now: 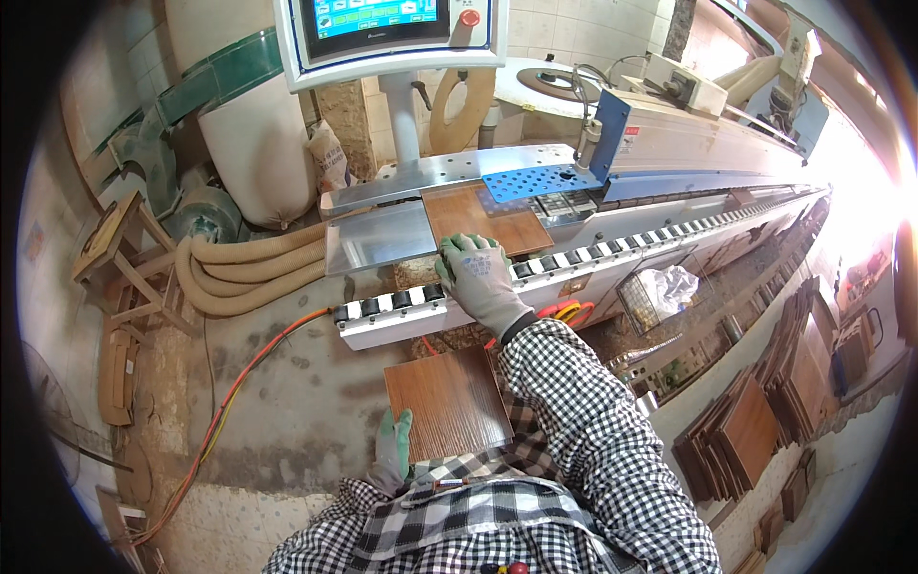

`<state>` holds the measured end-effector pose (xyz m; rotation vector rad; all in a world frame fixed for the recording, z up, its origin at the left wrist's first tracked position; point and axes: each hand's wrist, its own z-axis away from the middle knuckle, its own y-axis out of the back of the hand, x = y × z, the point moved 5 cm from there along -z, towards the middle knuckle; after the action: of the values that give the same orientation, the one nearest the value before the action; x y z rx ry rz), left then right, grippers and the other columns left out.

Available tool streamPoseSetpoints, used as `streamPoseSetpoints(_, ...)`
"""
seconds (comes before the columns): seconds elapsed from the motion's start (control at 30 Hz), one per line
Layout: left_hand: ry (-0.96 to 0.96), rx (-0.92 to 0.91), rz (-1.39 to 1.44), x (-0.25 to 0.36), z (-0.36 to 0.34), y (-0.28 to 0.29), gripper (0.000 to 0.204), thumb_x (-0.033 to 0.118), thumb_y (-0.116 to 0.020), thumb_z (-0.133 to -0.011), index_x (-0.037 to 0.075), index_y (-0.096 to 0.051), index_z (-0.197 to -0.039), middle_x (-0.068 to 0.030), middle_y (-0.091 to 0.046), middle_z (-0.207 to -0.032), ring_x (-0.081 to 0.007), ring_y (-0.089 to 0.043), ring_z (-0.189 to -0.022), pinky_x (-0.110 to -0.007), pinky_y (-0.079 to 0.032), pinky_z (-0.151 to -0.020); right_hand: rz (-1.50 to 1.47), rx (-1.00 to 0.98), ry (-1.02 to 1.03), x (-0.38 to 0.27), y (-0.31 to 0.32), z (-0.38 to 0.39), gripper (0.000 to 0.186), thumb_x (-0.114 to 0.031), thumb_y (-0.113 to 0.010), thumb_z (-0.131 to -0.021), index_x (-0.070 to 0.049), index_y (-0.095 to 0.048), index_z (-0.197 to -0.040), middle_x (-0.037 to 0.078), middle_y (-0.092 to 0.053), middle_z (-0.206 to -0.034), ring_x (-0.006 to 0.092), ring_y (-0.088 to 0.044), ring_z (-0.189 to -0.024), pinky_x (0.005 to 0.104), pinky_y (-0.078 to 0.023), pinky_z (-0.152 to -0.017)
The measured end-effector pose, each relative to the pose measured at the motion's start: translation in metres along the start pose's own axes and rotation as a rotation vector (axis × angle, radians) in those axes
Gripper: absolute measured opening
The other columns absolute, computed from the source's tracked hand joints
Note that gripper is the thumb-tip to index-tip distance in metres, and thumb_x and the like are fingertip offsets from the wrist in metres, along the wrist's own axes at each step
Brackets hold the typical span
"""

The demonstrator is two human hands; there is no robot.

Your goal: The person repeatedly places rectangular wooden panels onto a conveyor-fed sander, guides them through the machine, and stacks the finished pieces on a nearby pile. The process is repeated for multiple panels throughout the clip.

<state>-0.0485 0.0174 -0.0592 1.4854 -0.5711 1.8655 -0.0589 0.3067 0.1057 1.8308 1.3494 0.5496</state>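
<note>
My left hand [390,445], in a grey and green work glove, grips the left edge of a brown wood-grain panel [448,402] in front of my body. The thumb lies over its face; the other fingers are hidden beneath it. A second brown panel [488,222] lies flat on the metal bed of an edge-banding machine [459,167], partly under a blue perforated guard [540,182]. On its near left edge my gloved right hand [478,277] is closed, fingers together over the top. Where that thumb sits is hard to see.
A roller rail [593,253] runs along the machine's near side. Above stands a control screen [378,19] with a red button [469,17]. Ribbed hoses [244,273] and an orange cable [253,368] lie at left. Stacked brown panels [732,435] lean at right.
</note>
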Motion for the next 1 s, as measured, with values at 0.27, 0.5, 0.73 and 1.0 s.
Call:
streamPoseSetpoints(0.27,-0.001,-0.004,0.101,-0.011,-0.005,0.001,0.045,0.036,-0.049,-0.109,-0.002,-0.052,-0.134,-0.0151,-0.067,-0.118,-0.0208,-0.066,-0.101,-0.036,-0.054,-0.089,-0.015,0.013,-0.015,0.008,0.006,0.002,0.024,-0.029,-0.065,-0.094,-0.01,-0.068,-0.108,0.008,-0.069,-0.107,0.0302,-0.065,-0.104,0.0454,-0.049,-0.092)
streamPoseSetpoints(0.5,0.062,-0.019,0.139,-0.012,-0.003,0.002,0.039,0.025,-0.053,-0.109,-0.002,-0.051,-0.136,-0.0124,-0.067,-0.121,-0.0181,-0.066,-0.1,-0.032,-0.056,-0.085,0.023,-0.058,-0.059,0.034,0.01,0.005,0.024,-0.031,-0.065,-0.094,-0.012,-0.068,-0.107,0.008,-0.068,-0.109,0.0304,-0.065,-0.106,0.0454,-0.049,-0.093)
streamPoseSetpoints(0.73,0.072,0.013,0.343,-0.034,-0.01,0.0,0.038,0.025,-0.053,-0.109,-0.001,-0.052,-0.137,-0.0101,-0.067,-0.118,-0.0165,-0.066,-0.098,-0.031,-0.057,-0.082,0.079,-0.155,-0.129,0.064,0.031,0.011,0.029,-0.035,-0.065,-0.094,-0.012,-0.069,-0.111,0.01,-0.067,-0.119,0.0325,-0.063,-0.113,0.0464,-0.049,-0.096)
streamPoseSetpoints(1.0,0.064,-0.006,0.267,-0.015,-0.004,-0.001,0.038,0.026,-0.054,-0.108,-0.001,-0.053,-0.135,-0.0105,-0.067,-0.116,-0.0165,-0.067,-0.096,-0.031,-0.058,-0.081,0.27,-0.186,-0.231,0.136,0.044,0.028,0.036,-0.04,-0.062,-0.096,-0.013,-0.069,-0.118,0.01,-0.067,-0.121,0.031,-0.062,-0.115,0.0459,-0.047,-0.098)
